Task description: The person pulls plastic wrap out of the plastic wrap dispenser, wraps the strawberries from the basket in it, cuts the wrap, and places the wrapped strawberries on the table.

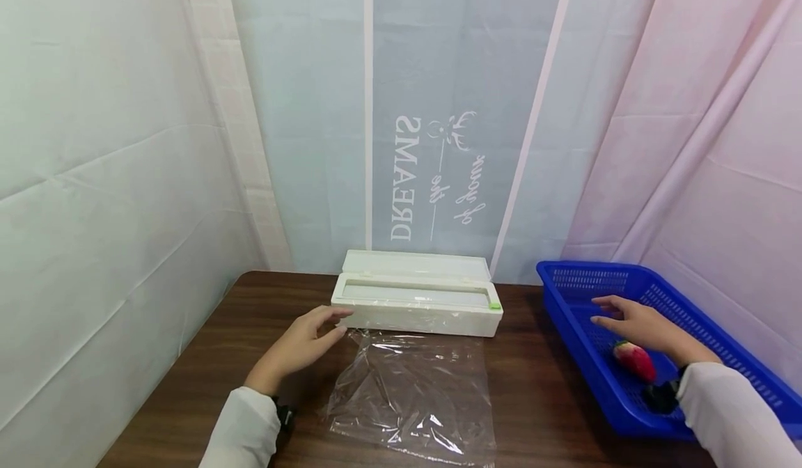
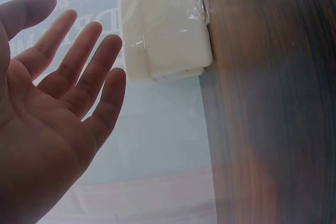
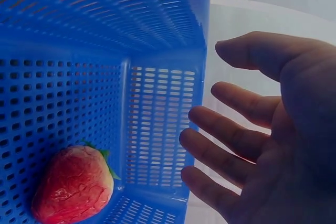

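Observation:
My left hand (image 1: pixel 308 342), fingers relaxed and apart, hovers by the left end of a white cling film box (image 1: pixel 420 320) whose lid is raised at the back. From the box a sheet of clear cling film (image 1: pixel 416 398) stretches toward me over the table. In the left wrist view the palm (image 2: pixel 47 114) holds nothing. Above the blue basket (image 1: pixel 567 346) is my right hand (image 1: pixel 639 325), its fingers spread and holding nothing. Below it, on the basket floor, lies a red strawberry (image 3: pixel 73 184) with a pale top and green leaves, partly wrapped in wrinkled film-like shine.
The dark wooden table (image 1: pixel 263 315) ends at a printed curtain (image 1: pixel 451 71) behind the box. A small green slider (image 1: pixel 495 306) sits at the box's right end. White cloth (image 1: pixel 113 175) hangs along the left side, and pinkish cloth (image 1: pixel 708 141) along the right.

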The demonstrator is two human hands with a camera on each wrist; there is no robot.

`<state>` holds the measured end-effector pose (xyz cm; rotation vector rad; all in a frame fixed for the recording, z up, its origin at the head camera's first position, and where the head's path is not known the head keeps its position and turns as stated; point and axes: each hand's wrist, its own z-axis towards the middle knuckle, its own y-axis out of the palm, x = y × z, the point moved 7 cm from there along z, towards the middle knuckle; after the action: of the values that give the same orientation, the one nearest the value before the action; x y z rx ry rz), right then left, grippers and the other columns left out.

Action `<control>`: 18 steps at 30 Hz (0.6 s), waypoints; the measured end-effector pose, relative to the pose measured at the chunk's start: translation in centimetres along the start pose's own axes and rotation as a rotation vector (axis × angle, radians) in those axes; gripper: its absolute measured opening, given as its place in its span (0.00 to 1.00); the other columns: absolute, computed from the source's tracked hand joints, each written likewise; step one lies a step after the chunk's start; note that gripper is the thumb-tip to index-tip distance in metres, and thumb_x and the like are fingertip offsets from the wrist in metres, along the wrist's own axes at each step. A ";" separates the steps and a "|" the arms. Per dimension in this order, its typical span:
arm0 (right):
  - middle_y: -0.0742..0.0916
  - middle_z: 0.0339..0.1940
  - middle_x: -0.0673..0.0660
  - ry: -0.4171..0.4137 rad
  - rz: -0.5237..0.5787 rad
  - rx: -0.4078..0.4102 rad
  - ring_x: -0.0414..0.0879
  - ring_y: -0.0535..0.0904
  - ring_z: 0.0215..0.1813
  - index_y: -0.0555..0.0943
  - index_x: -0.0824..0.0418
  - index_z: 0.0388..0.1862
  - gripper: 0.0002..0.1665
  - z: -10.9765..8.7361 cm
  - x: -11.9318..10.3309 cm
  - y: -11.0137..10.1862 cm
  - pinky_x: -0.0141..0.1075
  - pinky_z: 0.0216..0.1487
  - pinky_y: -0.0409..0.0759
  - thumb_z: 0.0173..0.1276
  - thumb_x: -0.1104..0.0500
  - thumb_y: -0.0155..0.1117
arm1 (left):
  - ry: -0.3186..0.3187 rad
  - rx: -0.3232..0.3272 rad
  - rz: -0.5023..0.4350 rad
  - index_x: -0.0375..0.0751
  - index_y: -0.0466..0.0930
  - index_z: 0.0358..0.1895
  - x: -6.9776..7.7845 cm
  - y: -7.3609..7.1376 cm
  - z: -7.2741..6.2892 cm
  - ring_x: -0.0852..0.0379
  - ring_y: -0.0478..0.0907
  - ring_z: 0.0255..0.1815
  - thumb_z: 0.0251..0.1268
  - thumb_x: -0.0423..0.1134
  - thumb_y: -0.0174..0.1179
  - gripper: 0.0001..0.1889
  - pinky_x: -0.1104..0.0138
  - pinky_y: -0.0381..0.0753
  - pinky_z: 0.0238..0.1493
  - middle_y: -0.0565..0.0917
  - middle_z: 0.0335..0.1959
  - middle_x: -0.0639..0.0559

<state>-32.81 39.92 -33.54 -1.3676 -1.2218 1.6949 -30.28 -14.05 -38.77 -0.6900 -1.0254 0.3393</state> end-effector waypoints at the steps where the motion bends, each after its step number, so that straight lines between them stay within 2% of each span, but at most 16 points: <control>1: 0.81 0.54 0.78 0.002 0.001 -0.005 0.73 0.77 0.56 0.71 0.77 0.64 0.33 0.0 0.1 0.1 0.61 0.50 0.79 0.75 0.50 0.61 | -0.004 0.003 0.003 0.41 0.77 0.66 -0.1 -0.1 0.0 0.43 0.73 0.65 0.76 0.39 0.58 0.19 0.43 0.75 0.58 0.78 0.63 0.47; 7: 0.78 0.58 0.80 0.009 -0.013 -0.035 0.75 0.75 0.58 0.70 0.78 0.65 0.36 0.3 1.1 0.7 0.64 0.52 0.76 0.74 0.49 0.63 | -0.015 0.016 -0.002 0.40 0.76 0.66 -0.6 -0.6 -0.1 0.42 0.72 0.66 0.75 0.37 0.58 0.19 0.41 0.73 0.60 0.78 0.63 0.46; 13: 0.78 0.56 0.81 0.035 -0.046 -0.069 0.70 0.80 0.52 0.71 0.80 0.63 0.38 0.6 3.4 1.4 0.63 0.51 0.76 0.71 0.49 0.67 | -0.060 0.035 0.021 0.41 0.76 0.66 -1.4 -1.3 -0.4 0.41 0.72 0.66 0.76 0.40 0.58 0.19 0.42 0.73 0.60 0.77 0.63 0.46; 18: 0.76 0.56 0.85 0.064 -0.057 -0.082 0.76 0.76 0.55 0.67 0.83 0.64 0.42 0.2 4.6 1.6 0.63 0.50 0.76 0.70 0.48 0.67 | -0.109 0.048 0.014 0.43 0.75 0.67 -2.0 -2.1 -0.7 0.41 0.74 0.64 0.77 0.42 0.57 0.20 0.42 0.73 0.59 0.77 0.63 0.44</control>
<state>-34.11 43.38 -36.76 -1.4111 -1.2935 1.5659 -30.75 -16.95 -38.96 -0.6411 -1.1125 0.4163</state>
